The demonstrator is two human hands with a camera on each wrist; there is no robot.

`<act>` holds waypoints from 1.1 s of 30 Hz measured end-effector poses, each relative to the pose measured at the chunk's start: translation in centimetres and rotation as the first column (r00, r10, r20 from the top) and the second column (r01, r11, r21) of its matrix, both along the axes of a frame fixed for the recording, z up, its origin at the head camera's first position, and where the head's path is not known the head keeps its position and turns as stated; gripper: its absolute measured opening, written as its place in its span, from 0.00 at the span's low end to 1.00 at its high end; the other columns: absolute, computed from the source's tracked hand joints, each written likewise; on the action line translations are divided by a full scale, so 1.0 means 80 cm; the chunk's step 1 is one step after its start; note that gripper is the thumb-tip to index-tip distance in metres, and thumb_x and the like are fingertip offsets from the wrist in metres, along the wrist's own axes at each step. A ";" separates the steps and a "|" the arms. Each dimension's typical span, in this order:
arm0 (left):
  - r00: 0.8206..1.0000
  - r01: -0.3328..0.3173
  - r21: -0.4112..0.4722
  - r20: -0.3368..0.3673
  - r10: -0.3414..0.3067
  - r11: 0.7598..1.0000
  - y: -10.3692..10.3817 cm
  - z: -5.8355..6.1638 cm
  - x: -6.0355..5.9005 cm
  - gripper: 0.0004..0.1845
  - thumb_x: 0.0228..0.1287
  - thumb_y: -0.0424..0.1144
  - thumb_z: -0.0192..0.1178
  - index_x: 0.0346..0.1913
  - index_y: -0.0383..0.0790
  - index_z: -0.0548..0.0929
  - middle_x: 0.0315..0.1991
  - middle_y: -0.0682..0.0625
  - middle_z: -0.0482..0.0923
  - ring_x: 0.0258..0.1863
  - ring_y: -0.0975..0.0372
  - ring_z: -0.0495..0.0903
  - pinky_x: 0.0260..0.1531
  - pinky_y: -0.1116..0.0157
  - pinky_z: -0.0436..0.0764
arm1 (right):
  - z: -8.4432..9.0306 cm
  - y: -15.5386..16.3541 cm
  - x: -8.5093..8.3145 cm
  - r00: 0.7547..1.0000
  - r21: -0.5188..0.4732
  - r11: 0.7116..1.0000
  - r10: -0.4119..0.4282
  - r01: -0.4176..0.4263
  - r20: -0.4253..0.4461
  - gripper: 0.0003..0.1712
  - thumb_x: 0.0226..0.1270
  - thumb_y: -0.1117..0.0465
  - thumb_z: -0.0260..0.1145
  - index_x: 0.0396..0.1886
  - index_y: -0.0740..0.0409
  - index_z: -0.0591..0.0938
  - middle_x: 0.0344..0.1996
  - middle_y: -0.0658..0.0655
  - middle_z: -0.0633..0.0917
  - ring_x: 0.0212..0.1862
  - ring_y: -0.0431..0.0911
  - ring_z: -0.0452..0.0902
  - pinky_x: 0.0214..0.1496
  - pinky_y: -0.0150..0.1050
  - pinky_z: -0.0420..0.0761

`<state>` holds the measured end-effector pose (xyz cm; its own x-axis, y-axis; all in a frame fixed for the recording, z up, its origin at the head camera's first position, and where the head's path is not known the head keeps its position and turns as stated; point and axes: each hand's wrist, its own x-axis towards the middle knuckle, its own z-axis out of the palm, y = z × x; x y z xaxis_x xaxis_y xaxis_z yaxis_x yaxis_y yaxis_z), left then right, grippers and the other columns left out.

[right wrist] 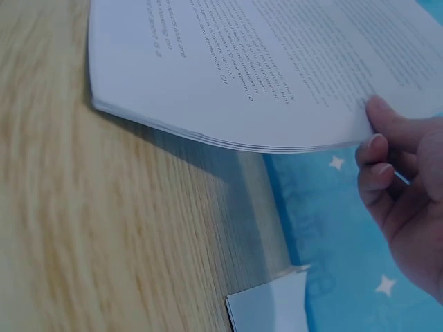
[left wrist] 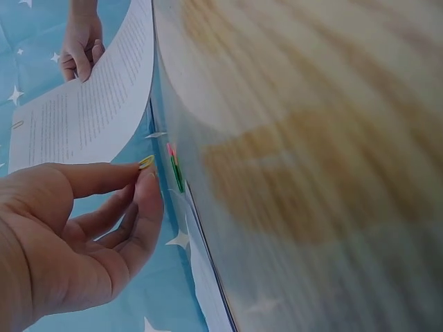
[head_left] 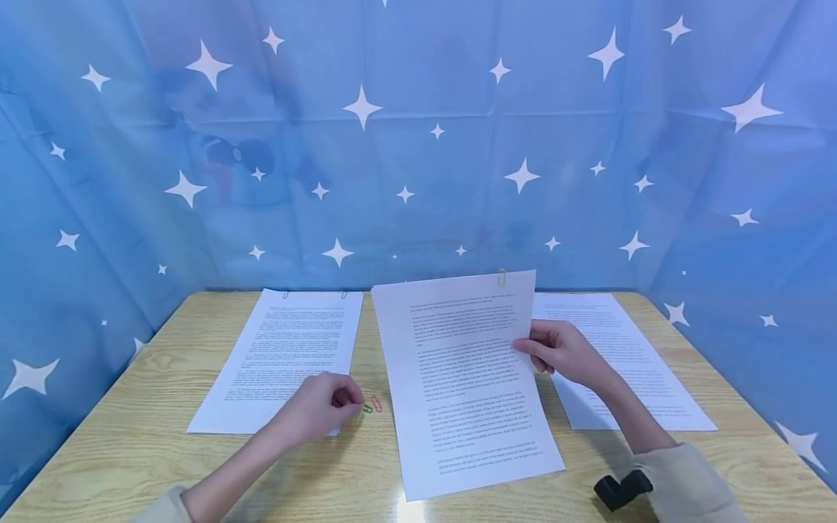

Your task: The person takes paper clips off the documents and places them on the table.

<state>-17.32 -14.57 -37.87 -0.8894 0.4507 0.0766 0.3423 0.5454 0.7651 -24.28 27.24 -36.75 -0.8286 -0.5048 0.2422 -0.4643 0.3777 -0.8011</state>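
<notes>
My right hand [head_left: 564,352] grips the right edge of a stack of printed sheets [head_left: 471,385], thumb in front and fingers behind. The stack stands tilted up over the table, and a yellowish paper clip [head_left: 501,278] sits on its top edge toward the right. Between thumb and forefinger, my left hand [head_left: 320,407] pinches a yellow paper clip [left wrist: 146,162], low over the table. Right by those fingertips lie a green paper clip [head_left: 368,409] and a red paper clip [head_left: 376,404].
On the left lies another printed stack [head_left: 294,341] with two green clips along its top edge, partly under my left forearm. A third printed stack [head_left: 628,363] lies on the right, partly hidden by the raised sheets. A starry blue curtain [head_left: 418,145] surrounds the wooden table [head_left: 131,407].
</notes>
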 end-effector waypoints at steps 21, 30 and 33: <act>0.999 -0.018 -0.083 0.048 0.022 0.996 0.009 0.000 0.003 0.05 0.59 0.23 0.63 0.31 0.37 0.83 0.23 0.54 0.78 0.22 0.63 0.74 0.23 0.68 0.74 | -0.001 0.000 0.000 1.000 0.010 1.000 -0.014 0.014 0.006 0.12 0.75 0.64 0.63 0.54 0.61 0.83 0.16 0.58 0.75 0.16 0.60 0.64 0.15 0.35 0.66; 0.999 -0.037 -0.076 0.019 0.039 0.996 0.005 0.007 0.004 0.03 0.63 0.27 0.62 0.33 0.36 0.83 0.26 0.53 0.80 0.24 0.63 0.76 0.26 0.67 0.76 | 0.000 -0.001 0.002 1.000 0.001 1.000 -0.022 0.022 0.008 0.11 0.74 0.64 0.64 0.53 0.61 0.83 0.16 0.57 0.75 0.15 0.56 0.65 0.14 0.34 0.66; 0.999 -0.044 -0.056 0.004 0.044 0.997 0.005 0.013 0.002 0.02 0.64 0.28 0.62 0.35 0.35 0.83 0.28 0.52 0.81 0.27 0.63 0.77 0.29 0.68 0.77 | 0.000 -0.001 0.002 1.000 0.001 1.000 -0.023 0.023 0.010 0.11 0.75 0.63 0.64 0.53 0.61 0.83 0.15 0.57 0.75 0.15 0.56 0.65 0.14 0.35 0.65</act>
